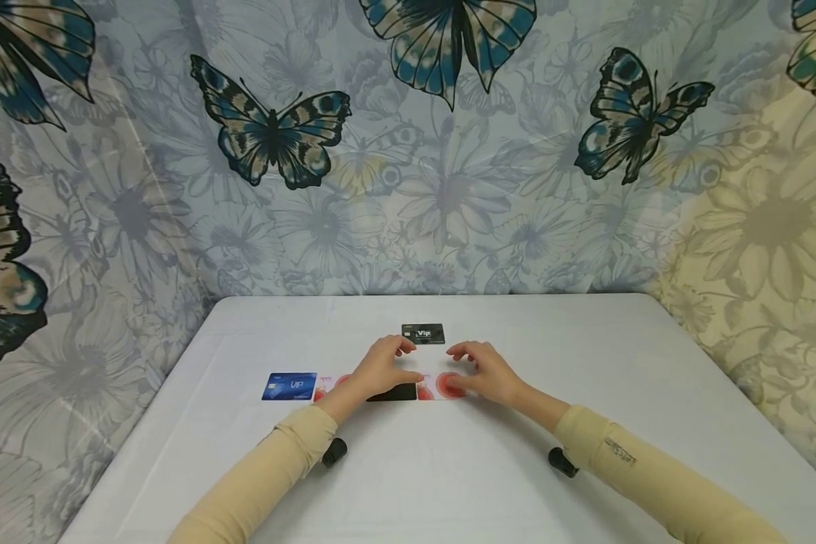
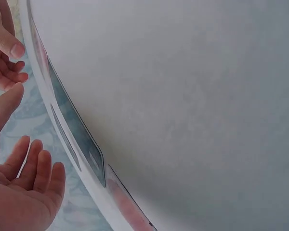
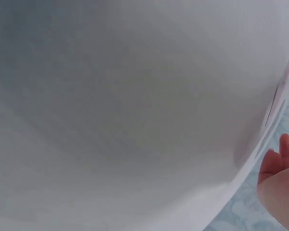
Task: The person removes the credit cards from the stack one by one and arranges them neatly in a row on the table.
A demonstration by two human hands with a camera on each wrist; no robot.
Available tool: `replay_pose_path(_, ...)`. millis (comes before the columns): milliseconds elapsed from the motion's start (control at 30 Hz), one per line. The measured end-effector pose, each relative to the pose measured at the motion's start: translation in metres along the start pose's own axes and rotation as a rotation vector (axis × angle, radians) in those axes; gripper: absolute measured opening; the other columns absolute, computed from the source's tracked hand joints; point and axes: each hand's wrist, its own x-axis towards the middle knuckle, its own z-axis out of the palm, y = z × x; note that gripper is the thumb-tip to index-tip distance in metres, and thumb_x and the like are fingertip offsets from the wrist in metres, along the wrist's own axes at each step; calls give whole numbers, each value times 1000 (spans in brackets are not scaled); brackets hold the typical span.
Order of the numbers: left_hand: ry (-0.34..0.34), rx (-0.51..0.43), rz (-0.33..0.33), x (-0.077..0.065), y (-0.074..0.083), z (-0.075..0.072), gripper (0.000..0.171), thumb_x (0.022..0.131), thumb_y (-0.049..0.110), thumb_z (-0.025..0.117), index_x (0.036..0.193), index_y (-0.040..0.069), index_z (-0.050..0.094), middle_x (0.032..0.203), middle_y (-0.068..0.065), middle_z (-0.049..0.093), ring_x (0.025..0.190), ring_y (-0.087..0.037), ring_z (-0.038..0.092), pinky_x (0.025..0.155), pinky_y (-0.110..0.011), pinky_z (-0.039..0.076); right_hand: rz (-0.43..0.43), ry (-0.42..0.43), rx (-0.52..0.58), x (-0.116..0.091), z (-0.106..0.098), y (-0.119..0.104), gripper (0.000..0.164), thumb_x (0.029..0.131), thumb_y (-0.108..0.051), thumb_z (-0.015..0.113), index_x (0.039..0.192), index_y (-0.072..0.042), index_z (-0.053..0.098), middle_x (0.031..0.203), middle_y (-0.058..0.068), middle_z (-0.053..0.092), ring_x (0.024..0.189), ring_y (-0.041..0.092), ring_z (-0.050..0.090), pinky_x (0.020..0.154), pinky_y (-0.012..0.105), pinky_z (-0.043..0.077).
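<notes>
Four cards make a row on the white table: a blue VIP card [image 1: 289, 386], a pink-and-red card [image 1: 323, 384], a black card [image 1: 396, 393] and another pink-and-red card [image 1: 442, 386]. Behind the row lies a black Vip card [image 1: 423, 333]. My left hand [image 1: 384, 366] hovers over the black card in the row and partly hides it, its fingers relaxed and holding nothing in the left wrist view. My right hand [image 1: 487, 372] is beside the right pink-and-red card, fingers loosely bent and apart from the left hand. Whether its thumb touches that card I cannot tell.
The white table [image 1: 449, 483] ends at a butterfly-patterned cloth [image 1: 435, 227] hanging behind and at both sides. A small black cylinder [image 1: 335, 452] shows by the left forearm, and another black cylinder [image 1: 562, 462] by the right forearm.
</notes>
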Motion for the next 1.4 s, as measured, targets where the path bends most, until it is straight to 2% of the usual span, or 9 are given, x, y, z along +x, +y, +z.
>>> replay_pose_path(300,21,-14,-113,12,-11,-2,50,74,26,78,112,3,56,106,-9,57,98,-24,51,86,-36,42,72,-6,-25,22,1,5,50,72,-23,78,115,-6,58,100,6,61,91,25,48,79,37,37)
replay_pose_path(567,39,49,-152,21,-20,-3,51,72,28,78,110,1,58,102,-9,58,97,-24,52,86,-36,42,81,-16,-46,37,4,14,49,73,-23,77,113,-3,58,99,8,61,91,26,49,81,38,38)
replay_pose_path(933,30,80,-272,36,-24,-6,52,74,29,77,113,3,56,105,-11,56,101,-25,47,88,-37,40,117,-10,-76,59,1,22,50,73,-23,78,113,0,58,96,11,59,90,27,48,83,40,37)
replay_pose_path(1100,40,88,-298,42,-27,-3,52,73,29,78,113,4,57,105,-10,56,101,-26,47,88,-37,40,158,-12,-87,66,1,25,50,73,-25,78,114,-2,58,97,9,59,91,26,45,82,39,37)
replay_pose_path(1400,56,90,-314,51,-29,-3,50,74,28,77,112,3,58,104,-11,56,102,-27,47,89,-36,39,242,-42,-111,75,-1,26,53,74,-29,76,117,-4,57,102,10,57,102,30,43,90,44,36)
